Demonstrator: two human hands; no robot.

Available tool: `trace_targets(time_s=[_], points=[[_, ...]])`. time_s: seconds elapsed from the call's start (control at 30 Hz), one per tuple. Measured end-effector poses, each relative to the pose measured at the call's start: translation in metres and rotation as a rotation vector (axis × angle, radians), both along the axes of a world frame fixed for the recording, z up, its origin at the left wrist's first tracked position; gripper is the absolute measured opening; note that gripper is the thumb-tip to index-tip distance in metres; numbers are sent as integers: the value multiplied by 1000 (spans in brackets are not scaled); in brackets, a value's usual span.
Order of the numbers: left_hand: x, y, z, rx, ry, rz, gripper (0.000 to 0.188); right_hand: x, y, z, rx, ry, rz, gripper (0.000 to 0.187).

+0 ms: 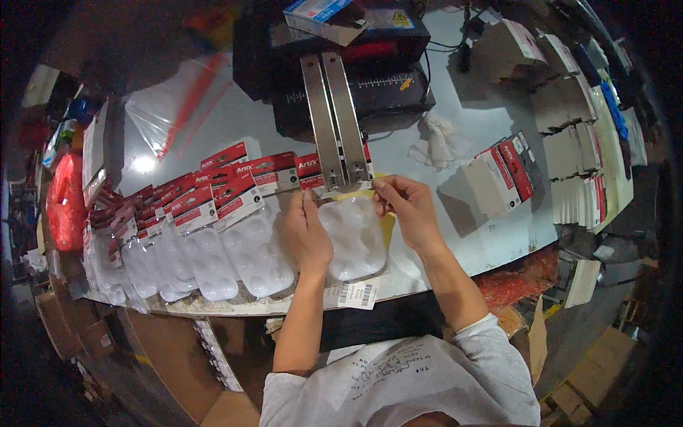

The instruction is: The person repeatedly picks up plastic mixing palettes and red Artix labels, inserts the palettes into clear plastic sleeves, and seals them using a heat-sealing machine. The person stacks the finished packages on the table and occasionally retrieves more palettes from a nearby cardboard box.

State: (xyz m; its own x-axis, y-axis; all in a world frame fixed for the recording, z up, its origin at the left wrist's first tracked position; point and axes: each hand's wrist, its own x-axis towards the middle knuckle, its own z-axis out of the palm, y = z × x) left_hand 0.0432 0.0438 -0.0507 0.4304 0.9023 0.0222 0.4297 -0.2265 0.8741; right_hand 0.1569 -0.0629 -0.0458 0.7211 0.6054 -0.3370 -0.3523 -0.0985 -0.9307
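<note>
A white plastic paint palette [352, 238] with round wells lies at the table's front edge, its upper end at the tip of a machine's two metal arms [333, 121]. A red and white header card [309, 168] shows partly beside and behind those arms. My left hand [308, 235] is closed at the palette's upper left corner, thumb up against the card's edge. At the upper right corner my right hand [409, 210] pinches the pack's edge between thumb and fingers. What lies beneath the arm tips is hidden.
Carded palettes [256, 256] lie overlapped in a row at left. The black machine [348, 92] stands behind, a small box [326, 20] on top. Right of it lie crumpled plastic [435, 139], a stack of header cards [498, 174] and more card stacks [576, 142]. A barcode label [357, 294] sits at the front edge.
</note>
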Motion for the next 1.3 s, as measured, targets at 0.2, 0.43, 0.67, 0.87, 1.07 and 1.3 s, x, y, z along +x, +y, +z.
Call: trace_targets(time_s=[0.2,0.43,0.67,0.87,1.07,1.3], points=[[-51,40,56,-39,256,-34,28,14,-57,25,-216,-275,-181,33],[-59,36,59,441,774,-305,58,-27,-81,19,-411,-669,-13,21],[-92,61,-3,647,641,-449,55,-100,6,-13,-577,-1178,661,61],[-127,106,4,661,668,-396,55,-103,10,-14,-759,-1294,728,63],[-157,149,-2,752,607,-379,54,-107,11,-12,-760,-1290,696,65],[-170,170,25,657,569,-466,52,-106,10,-14,-751,-1281,670,64]])
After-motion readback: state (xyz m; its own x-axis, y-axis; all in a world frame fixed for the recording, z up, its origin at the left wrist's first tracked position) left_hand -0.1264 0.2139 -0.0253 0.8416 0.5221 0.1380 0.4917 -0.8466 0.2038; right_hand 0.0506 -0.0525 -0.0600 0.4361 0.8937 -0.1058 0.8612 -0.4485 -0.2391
